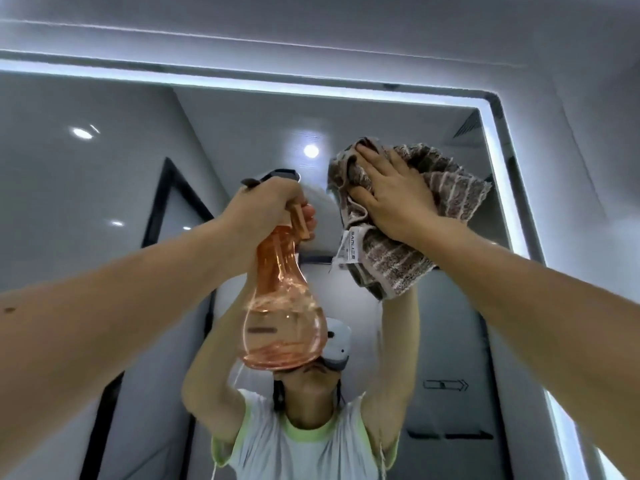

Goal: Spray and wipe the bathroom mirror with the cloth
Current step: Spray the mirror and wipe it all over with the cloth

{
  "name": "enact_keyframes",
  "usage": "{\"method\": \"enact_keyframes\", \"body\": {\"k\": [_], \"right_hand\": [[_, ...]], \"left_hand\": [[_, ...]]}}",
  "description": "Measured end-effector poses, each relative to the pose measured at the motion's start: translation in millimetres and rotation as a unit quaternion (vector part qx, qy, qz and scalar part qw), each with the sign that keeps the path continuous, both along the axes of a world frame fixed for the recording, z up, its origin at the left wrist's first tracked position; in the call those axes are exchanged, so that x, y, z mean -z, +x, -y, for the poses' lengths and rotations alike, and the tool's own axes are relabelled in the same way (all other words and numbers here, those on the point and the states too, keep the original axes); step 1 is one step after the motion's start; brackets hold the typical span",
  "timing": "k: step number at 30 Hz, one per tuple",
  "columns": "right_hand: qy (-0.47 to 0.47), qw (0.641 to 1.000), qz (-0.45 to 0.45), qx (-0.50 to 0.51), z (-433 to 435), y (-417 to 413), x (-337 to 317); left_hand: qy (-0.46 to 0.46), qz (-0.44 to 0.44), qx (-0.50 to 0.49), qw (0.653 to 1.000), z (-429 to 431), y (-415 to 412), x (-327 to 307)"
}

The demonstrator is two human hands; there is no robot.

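A: Left hand [270, 206]?
B: Curled round neck of orange bottle [284, 320], held upright before mirror [104, 168].
A: Right hand [394, 192]?
B: Flat, fingers straight, pressing cloth [450, 192] against mirror, upper right, near lit edge [498, 140].
A: Cloth?
B: Striped brown, bunched; label [349, 251] hanging below.

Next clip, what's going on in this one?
A person is cleaning a bathroom mirror with a lit edge. The left hand grips the neck of an orange spray bottle, held up in front of the glass. The right hand presses a striped brown cloth against the mirror near its upper right corner.
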State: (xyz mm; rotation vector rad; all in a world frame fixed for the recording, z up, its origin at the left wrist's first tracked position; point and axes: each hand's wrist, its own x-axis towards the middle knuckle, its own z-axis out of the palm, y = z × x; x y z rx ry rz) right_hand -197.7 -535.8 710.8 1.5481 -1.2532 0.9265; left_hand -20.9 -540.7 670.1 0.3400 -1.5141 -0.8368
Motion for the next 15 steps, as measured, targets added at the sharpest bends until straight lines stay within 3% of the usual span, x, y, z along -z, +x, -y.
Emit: {"method": "enact_keyframes", "body": {"k": [7,15], "right_hand": [[0.028,0.998,-0.056,-0.015,-2,8,63],[0.046,0.998,-0.039,-0.022,-4,-10,140]], "left_hand": [[0.028,0.016,0.001,0.999,-10,20,26],[0.041,0.013,-0.016,0.999,-26,8,44]]}}
